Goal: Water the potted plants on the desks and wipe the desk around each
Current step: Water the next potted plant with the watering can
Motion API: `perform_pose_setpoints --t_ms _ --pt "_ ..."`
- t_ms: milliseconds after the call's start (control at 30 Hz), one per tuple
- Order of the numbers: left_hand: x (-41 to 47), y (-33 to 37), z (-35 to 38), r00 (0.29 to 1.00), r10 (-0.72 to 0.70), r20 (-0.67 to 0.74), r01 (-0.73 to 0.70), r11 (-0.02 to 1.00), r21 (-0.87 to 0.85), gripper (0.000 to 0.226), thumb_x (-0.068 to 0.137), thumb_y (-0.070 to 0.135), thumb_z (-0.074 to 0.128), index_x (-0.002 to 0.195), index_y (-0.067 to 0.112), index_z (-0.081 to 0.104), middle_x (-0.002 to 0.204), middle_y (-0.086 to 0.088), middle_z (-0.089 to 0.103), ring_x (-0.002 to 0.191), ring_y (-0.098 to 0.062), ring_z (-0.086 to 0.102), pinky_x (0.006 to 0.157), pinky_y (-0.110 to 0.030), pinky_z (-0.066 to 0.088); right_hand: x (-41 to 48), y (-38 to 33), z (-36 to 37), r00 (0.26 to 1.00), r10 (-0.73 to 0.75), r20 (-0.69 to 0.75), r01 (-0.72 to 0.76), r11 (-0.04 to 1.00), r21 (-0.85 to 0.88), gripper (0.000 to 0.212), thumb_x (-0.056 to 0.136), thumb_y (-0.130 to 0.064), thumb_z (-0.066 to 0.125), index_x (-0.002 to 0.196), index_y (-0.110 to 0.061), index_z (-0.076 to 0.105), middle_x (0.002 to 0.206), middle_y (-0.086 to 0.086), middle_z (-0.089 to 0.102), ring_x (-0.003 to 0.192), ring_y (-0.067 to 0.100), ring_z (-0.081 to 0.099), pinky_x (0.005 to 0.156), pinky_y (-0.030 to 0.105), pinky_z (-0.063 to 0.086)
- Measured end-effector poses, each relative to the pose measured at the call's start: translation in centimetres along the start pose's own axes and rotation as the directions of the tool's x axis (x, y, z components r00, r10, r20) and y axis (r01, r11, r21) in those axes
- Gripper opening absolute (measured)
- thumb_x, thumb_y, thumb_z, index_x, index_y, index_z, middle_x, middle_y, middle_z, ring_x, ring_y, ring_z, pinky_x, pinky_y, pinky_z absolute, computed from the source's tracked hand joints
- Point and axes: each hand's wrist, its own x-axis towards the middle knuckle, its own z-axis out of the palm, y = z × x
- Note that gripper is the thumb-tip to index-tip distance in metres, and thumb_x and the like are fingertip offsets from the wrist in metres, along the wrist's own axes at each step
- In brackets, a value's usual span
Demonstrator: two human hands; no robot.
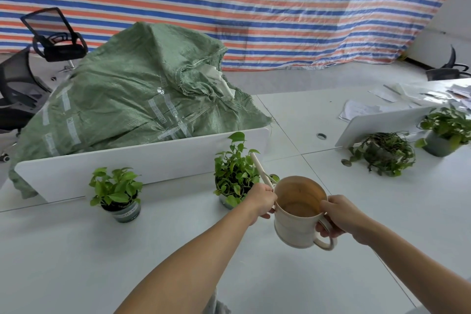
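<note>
A cream watering can (297,227) hangs above the white desk (76,262), with a little water in its bottom. My right hand (339,216) grips its loop handle. My left hand (261,200) holds the base of its long spout, which points up and left into the middle potted plant (235,176). A second small potted plant (116,191) stands further left. Two more potted plants stand at the right: a trailing one (384,153) and a leafy one (444,132).
A low white divider (142,160) runs behind the left plants, with a large green woven sack (132,89) piled beyond it. A second divider (377,122) and scattered papers (420,99) lie at the right. Office chairs (56,35) stand at the far left.
</note>
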Motion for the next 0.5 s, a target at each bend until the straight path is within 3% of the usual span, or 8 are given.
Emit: perform_pose_setpoints --t_ms 333,500 --pt "-0.7 -0.7 -1.4 0.999 0.008 -0.047 -0.008 1.0 -0.002 0.024 0.094 0.01 0.048 0.107 0.001 0.067 0.092 -0.01 0.062 0.069 -0.018 0.06 0.062 -0.03 0.052 -0.1 -0.9 0.9 0.999 -0.017 0.035 0.017 1.0 -0.018 0.026 0.098 -0.005 0.036 0.092 0.005 0.059 0.066 0.021 0.068 0.057 0.029 0.062 0.049 0.028 0.049" --pt "-1.2 -1.6 -1.2 0.998 0.009 -0.056 -0.01 1.0 -0.005 0.022 0.095 0.009 0.049 0.107 0.002 0.066 0.094 -0.011 0.064 0.075 -0.021 0.061 0.071 -0.035 0.056 -0.7 -0.4 1.4 0.999 -0.005 0.048 0.006 1.0 -0.023 0.027 0.097 -0.005 0.036 0.101 0.012 0.058 0.066 0.021 0.068 0.057 0.03 0.063 0.049 0.029 0.05"
